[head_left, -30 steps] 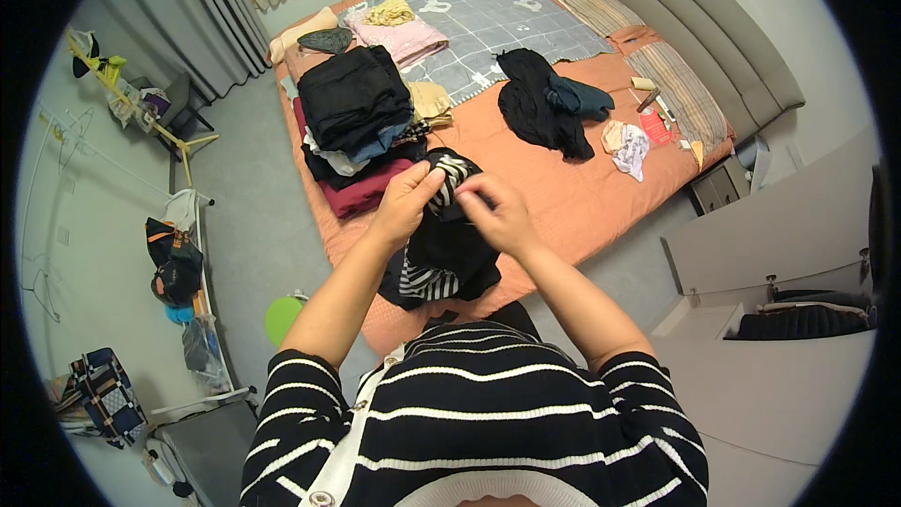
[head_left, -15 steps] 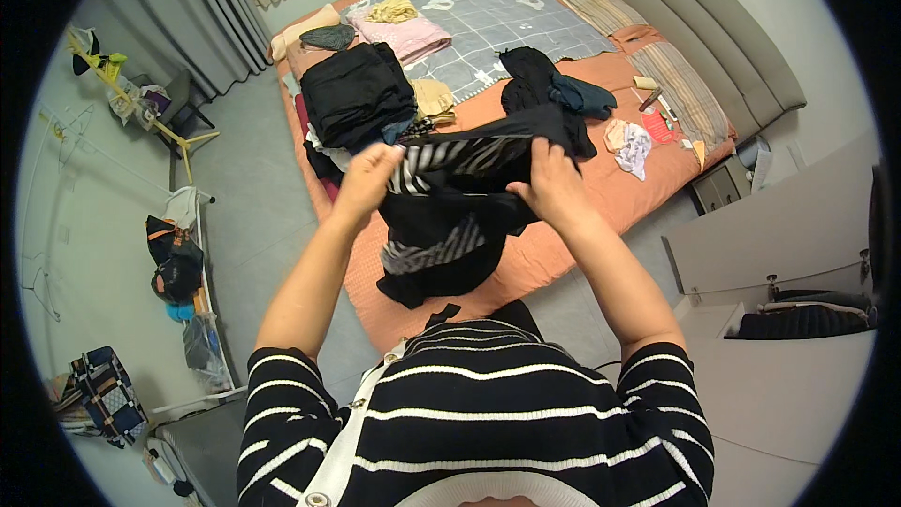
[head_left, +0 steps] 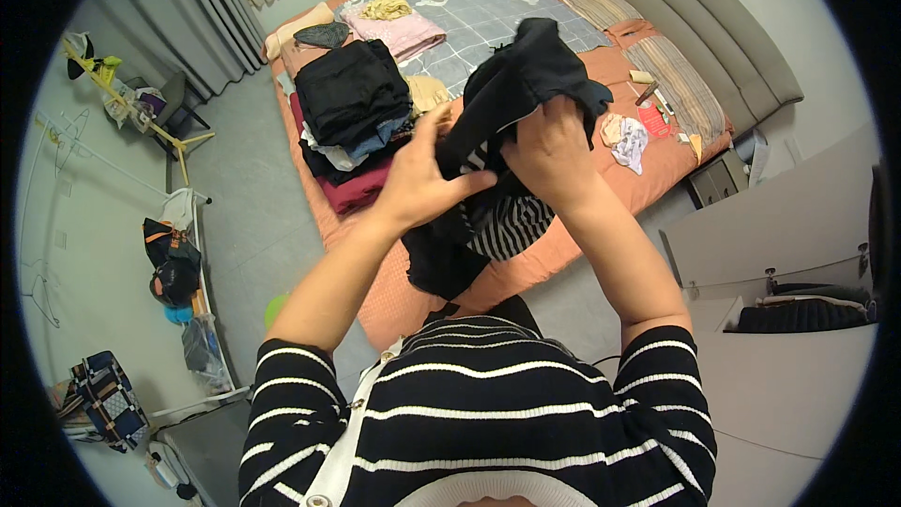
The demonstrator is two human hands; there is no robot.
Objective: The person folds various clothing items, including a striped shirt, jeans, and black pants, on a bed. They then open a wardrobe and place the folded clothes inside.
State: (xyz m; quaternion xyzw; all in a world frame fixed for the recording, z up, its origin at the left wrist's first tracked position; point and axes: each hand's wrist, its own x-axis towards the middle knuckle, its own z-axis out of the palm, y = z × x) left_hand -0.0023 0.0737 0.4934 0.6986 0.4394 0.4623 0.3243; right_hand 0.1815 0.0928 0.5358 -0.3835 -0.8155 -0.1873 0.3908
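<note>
A black garment with grey-and-black striped parts (head_left: 511, 230) hangs in front of me over the near part of the bed. My right hand (head_left: 552, 152) is closed on its upper part, the fingers bunched in the dark cloth. My left hand (head_left: 427, 178) is open at the garment's left side, its thumb and fingers spread apart around the cloth. The exact kind of garment cannot be made out in these folds. Left of my left hand rises a stack of folded clothes, with black cloth (head_left: 352, 89) on top and dark red cloth (head_left: 358, 190) at the bottom.
The bed has an orange sheet (head_left: 624, 197) and a grey checked cover (head_left: 488, 0). A pink folded cloth (head_left: 399, 33) lies beyond the stack. Small white patterned cloth (head_left: 627, 143) lies at the right. A drying rack (head_left: 202, 272) stands left, a cabinet (head_left: 770, 235) right.
The garment was stretched sideways between both hands. Now my left hand has released it and opened, while my right hand has gathered it up; the cloth has turned and hangs more upright.
</note>
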